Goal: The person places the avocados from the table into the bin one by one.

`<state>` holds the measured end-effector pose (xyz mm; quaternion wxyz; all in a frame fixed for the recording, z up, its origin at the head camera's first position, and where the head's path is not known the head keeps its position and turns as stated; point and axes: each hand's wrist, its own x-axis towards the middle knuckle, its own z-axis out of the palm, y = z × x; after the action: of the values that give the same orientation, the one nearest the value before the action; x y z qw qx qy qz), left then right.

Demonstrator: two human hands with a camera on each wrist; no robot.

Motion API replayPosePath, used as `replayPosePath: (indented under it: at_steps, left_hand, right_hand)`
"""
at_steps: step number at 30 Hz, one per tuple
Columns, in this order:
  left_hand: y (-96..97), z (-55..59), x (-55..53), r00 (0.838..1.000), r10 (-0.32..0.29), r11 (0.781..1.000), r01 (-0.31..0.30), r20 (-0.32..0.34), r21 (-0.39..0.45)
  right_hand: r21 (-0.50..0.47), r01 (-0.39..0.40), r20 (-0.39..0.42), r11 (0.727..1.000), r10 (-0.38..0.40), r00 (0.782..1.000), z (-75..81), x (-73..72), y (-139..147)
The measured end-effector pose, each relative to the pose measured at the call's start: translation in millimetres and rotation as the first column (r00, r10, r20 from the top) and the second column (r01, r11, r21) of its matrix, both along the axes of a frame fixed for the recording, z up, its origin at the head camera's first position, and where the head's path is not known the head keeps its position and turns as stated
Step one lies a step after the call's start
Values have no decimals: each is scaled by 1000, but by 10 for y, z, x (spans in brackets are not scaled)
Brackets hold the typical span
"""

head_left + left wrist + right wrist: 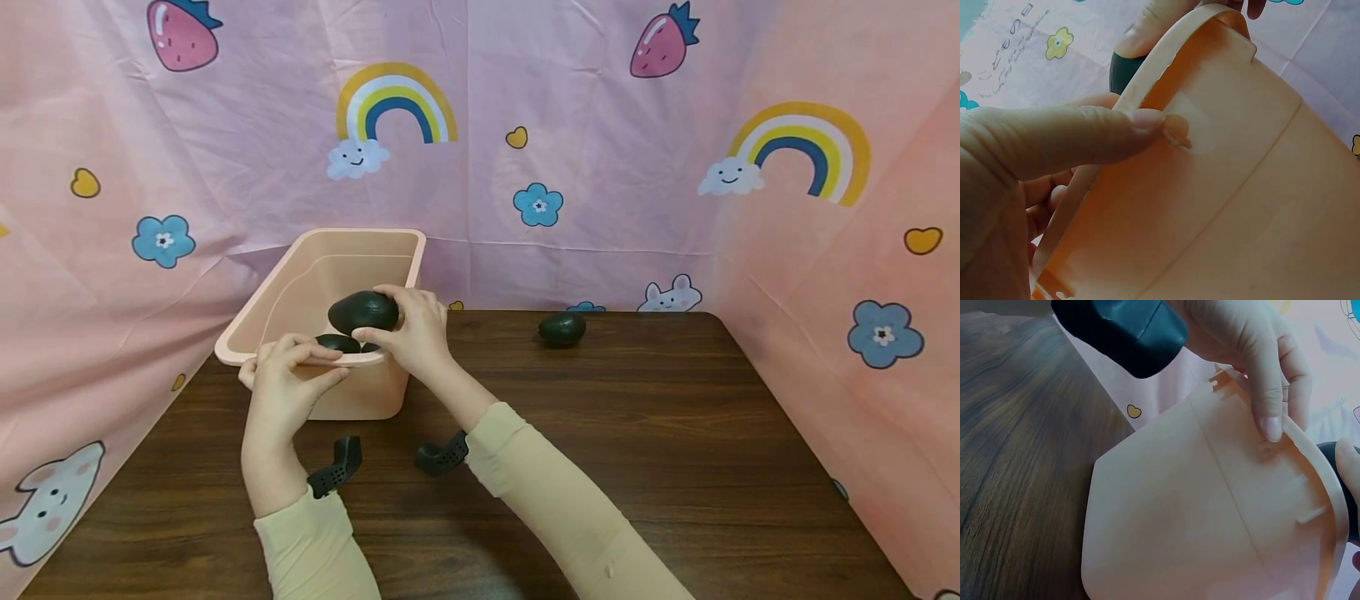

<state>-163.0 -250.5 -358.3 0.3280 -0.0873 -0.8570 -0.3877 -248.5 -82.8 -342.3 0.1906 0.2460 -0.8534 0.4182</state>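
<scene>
A pale peach plastic bin [386, 392] stands at the left of the table. My left hand [283, 387] grips its near rim, thumb against the outer wall and fingers over the edge, as the left wrist view shows. My right hand [422, 333] holds a dark green avocado [363, 312] between thumb and fingers, above the near side of the bin's opening. Below it, partly hidden by the rim, a second avocado [337, 342] lies inside the bin, with another dark piece beside it. Another avocado [562, 330] rests on the table's far side, apart from both hands.
The dark wood table [600, 433] reaches to a printed cloth backdrop [480, 167] behind and on both sides. Each wrist carries a black mount, the left one [336, 467] and the right one [442, 454], in front of the bin.
</scene>
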Motion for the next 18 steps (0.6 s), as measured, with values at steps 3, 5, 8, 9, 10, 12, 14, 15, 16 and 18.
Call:
replayPosePath:
  at_steps: [3, 5, 8, 9, 10, 12, 14, 15, 16, 18]
  left_hand:
    - [0, 1, 1, 1000, -1, 1000, 1, 2, 1]
    - [-1, 0, 3, 1000, -3, 1000, 3, 3, 3]
    - [-2, 0, 4, 1000, -6, 1000, 6, 3, 5]
    - [-2, 1, 4, 1000, -7, 1000, 7, 4, 5]
    - [-3, 1, 3, 1000, -7, 1000, 7, 5, 6]
    - [-6, 2, 2, 1000, -9, 1000, 8, 6, 7]
    - [-8, 3, 1, 1000, -11, 1000, 11, 6, 8]
    - [-9, 4, 1, 1000, -11, 1000, 11, 6, 8]
    - [-11, 5, 1, 1000, -12, 1000, 12, 5, 8]
    - [-12, 9, 2, 1000, -13, 1000, 13, 3, 9]
  right_hand:
    - [26, 10, 9, 1000, -10, 1000, 3, 7, -14]
    - [36, 17, 16, 999, -17, 1000, 2, 12, -23]
    - [51, 29, 24, 998, -31, 999, -3, 17, -38]
    - [55, 33, 27, 998, -34, 999, -4, 20, -43]
    - [59, 36, 29, 998, -38, 999, -4, 23, -48]
    - [67, 41, 37, 997, -44, 998, -3, 29, -57]
    - [74, 43, 49, 996, -46, 998, 3, 36, -62]
    - [79, 43, 56, 996, -47, 997, 7, 39, -63]
    - [84, 43, 65, 995, -49, 997, 10, 40, -62]
    - [98, 44, 89, 994, -53, 995, 10, 35, -59]
